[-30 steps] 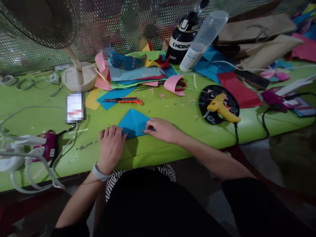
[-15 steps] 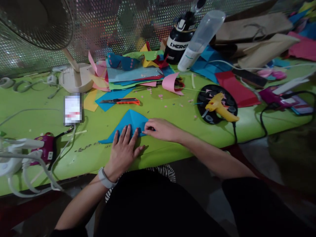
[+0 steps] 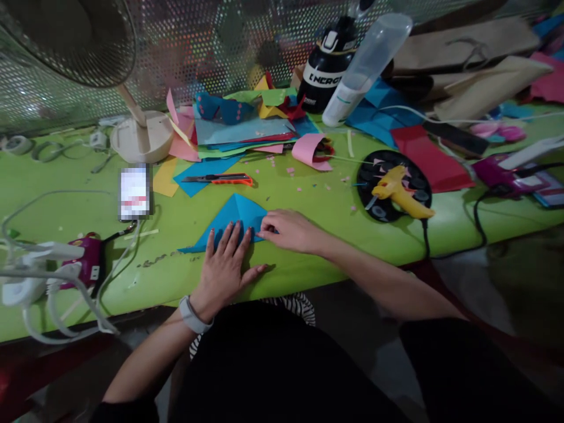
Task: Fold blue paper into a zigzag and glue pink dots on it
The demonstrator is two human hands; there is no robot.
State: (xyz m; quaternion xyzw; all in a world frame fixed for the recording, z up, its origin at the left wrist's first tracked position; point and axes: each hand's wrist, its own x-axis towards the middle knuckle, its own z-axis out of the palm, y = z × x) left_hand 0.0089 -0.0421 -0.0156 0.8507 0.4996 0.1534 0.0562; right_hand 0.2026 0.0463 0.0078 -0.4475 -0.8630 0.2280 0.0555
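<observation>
A folded sheet of blue paper [image 3: 240,212] lies on the green table, its peak pointing away from me and a thin corner stretching left. My left hand [image 3: 225,258] rests flat on its near edge, fingers spread and thumb out to the right. At the paper's right corner, my right hand [image 3: 288,230] has its thumb and index finger pinched on the edge, the other fingers curled. The fingertips cover part of that corner. Beyond the paper lies an orange utility knife [image 3: 220,178], partly over another blue piece [image 3: 198,187].
A yellow glue gun [image 3: 396,191] sits on a round black tray [image 3: 368,170] at right. Bottles [image 3: 328,73] and stacked coloured paper [image 3: 238,132] stand behind. At left are a fan [image 3: 141,141], a phone [image 3: 134,191] and a purple power strip [image 3: 83,261] with cables.
The view has shifted slightly, moving the scene a little right. My left thumb has spread farther from the fingers. The right hand keeps its pinch at the paper's corner.
</observation>
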